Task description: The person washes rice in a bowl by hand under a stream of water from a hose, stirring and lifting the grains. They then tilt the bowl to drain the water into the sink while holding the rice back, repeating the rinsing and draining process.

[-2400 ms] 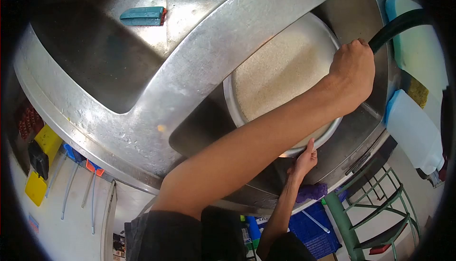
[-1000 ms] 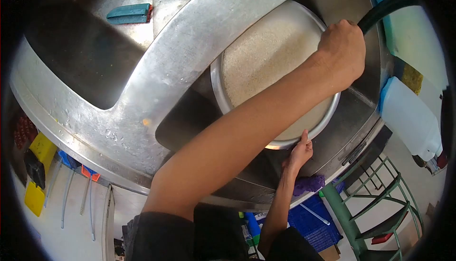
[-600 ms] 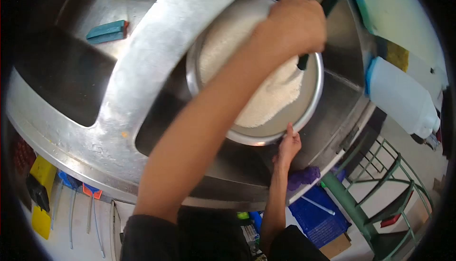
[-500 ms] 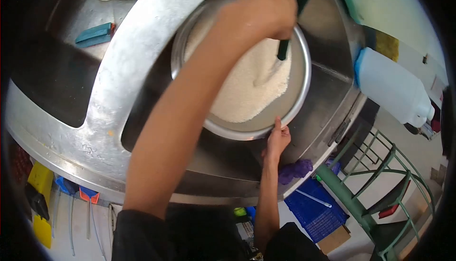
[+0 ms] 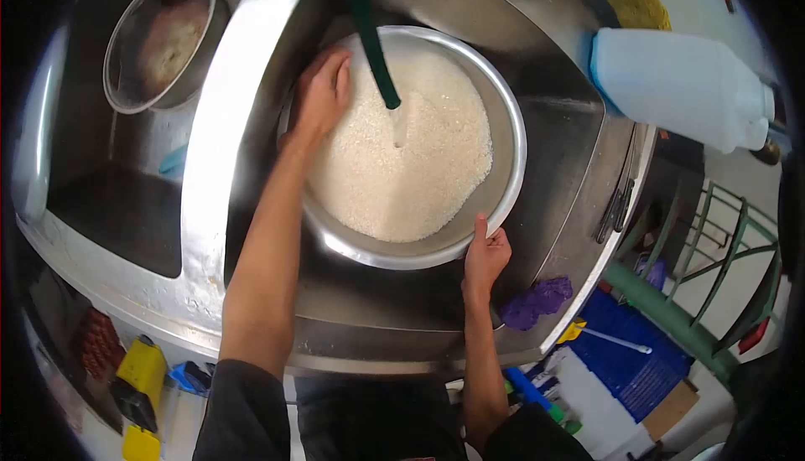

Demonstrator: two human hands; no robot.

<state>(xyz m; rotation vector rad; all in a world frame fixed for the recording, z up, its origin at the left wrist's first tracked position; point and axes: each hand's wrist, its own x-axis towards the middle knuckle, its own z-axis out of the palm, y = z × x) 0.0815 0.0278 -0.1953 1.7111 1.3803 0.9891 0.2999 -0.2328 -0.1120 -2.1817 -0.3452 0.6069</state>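
A wide metal bowl of white rice stands in the sink basin. Around its left rim is my left hand, its thumb on the inner side and the other fingers partly hidden behind the rim. Lower right, my right hand grips the edge, thumb on top and fingers beneath. Above the rice hangs a green hose, held by neither hand, with a stream of water running from its end onto the grains.
Left of the steel divider, another basin holds a clear round tub and a blue object. A purple cloth-like bundle and dark-handled knives lie along the right edge. A translucent jug is at upper right.
My left hand has let go of the hose and moved down to the bowl's left rim. My right hand stays on the rim. The view has shifted, showing more of the left basin.
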